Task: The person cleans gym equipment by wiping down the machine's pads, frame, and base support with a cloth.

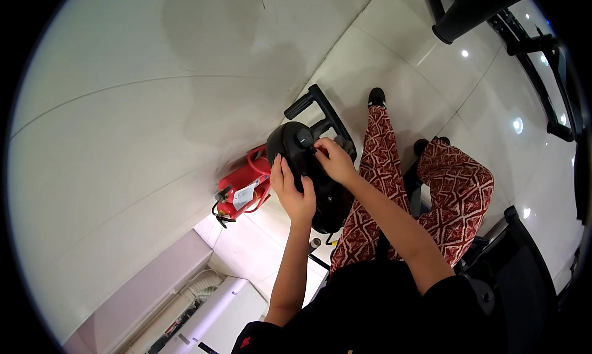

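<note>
A glossy black machine housing [325,194], which looks like part of exercise equipment, stands in front of me. On its upper end sits a round dark knob [304,138]. My left hand [294,194] rests along the housing's left side, with the thumb apart from the fingers. My right hand [335,162] is just below the knob, thumb and forefinger close together at the housing. Whether a small part is pinched between them cannot be made out. A black bar frame with a padded grip [299,106] extends from the housing's far end.
Two red fire extinguishers [243,183] stand in a red rack left of the housing, against a pale wall [138,122]. A white unit with a ribbed hose [203,284] is at lower left. Black gym equipment [522,48] occupies the right. My patterned trouser legs [381,169] flank the tiled floor.
</note>
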The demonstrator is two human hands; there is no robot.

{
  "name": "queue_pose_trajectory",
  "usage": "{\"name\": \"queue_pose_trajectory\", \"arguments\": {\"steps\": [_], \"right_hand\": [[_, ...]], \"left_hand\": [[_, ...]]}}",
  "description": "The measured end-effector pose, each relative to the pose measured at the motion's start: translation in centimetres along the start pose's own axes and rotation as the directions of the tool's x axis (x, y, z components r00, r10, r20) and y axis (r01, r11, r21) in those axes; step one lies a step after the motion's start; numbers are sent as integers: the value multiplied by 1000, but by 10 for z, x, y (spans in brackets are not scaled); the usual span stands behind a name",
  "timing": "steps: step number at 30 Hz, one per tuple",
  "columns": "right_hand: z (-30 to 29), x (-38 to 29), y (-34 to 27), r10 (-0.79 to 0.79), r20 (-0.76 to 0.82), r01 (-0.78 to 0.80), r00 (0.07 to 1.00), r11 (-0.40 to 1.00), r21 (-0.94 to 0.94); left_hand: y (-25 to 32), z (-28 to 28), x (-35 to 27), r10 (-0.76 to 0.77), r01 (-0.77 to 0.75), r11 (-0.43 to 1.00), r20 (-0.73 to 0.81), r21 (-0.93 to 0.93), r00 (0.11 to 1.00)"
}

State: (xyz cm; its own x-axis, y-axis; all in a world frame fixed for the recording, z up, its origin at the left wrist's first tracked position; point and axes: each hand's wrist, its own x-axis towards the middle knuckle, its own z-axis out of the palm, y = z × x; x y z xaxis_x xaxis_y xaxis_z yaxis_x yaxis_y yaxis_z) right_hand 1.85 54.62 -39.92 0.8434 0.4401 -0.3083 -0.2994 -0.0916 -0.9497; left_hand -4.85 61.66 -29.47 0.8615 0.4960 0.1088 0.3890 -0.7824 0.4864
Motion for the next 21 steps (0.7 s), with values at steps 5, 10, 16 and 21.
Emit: {"name": "queue_pose_trajectory", "arguments": {"steps": [5, 10, 16, 21], "right_hand": [[-5, 4, -4, 68, 92, -55, 993, 989, -134], [-6, 2, 0, 253, 89, -219, 963, 933, -284], [2, -10, -2, 39, 123, -38, 992, 999, -16], [5, 0, -5, 56, -62, -66, 996, 983, -173]], "left_hand": [[0, -1, 0, 21, -21, 1000, 5, 14, 1000], [-4, -1, -1, 19, -19, 999, 2, 35, 1000], [-4, -3, 0, 17, -17, 1000, -5, 24, 1000], [-4, 2, 1, 51, -51, 999, -23, 21, 998]]}}
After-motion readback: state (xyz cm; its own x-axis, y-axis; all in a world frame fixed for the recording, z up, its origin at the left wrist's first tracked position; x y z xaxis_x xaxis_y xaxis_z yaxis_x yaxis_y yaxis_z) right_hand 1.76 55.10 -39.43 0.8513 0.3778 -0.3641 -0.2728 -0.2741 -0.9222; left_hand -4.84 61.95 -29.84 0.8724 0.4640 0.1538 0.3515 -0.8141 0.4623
